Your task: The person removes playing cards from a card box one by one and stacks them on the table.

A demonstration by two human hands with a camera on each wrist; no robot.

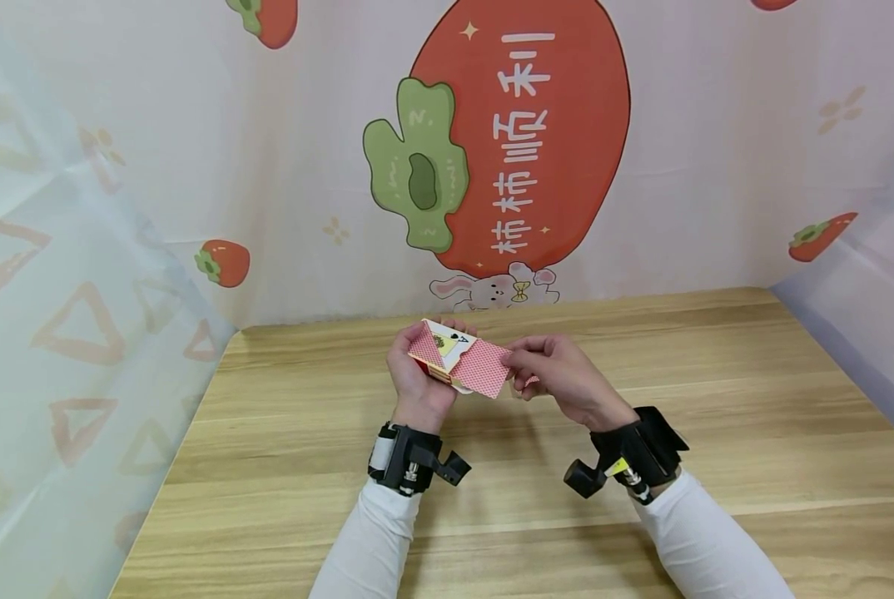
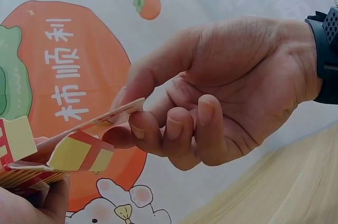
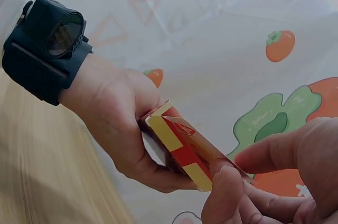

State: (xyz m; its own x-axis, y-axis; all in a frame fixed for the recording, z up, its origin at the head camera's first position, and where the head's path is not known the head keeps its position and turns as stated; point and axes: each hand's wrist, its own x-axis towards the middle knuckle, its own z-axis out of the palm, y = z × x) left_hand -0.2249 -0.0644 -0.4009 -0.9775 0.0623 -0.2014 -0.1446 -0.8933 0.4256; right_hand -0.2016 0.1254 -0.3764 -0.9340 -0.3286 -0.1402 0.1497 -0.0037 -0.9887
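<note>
A playing card box (image 1: 447,345), printed with an ace and a red pattern, lies tilted in my left hand (image 1: 417,383). My fingers and thumb grip it by the sides. From its right end sticks out a flat red-patterned card (image 1: 484,366). My right hand (image 1: 559,378) pinches the outer edge of this card between thumb and fingers. The left wrist view shows a yellow-and-red side flap (image 2: 76,152) standing out at the box's end. In the right wrist view the box (image 3: 179,145) shows its striped side. How much is inside the box is hidden.
Both hands are above a wooden table (image 1: 305,482). Behind it hangs a pale cloth (image 1: 305,166) with a large printed persimmon and white lettering. Each wrist wears a black strapped camera mount, such as the right camera mount (image 1: 634,449).
</note>
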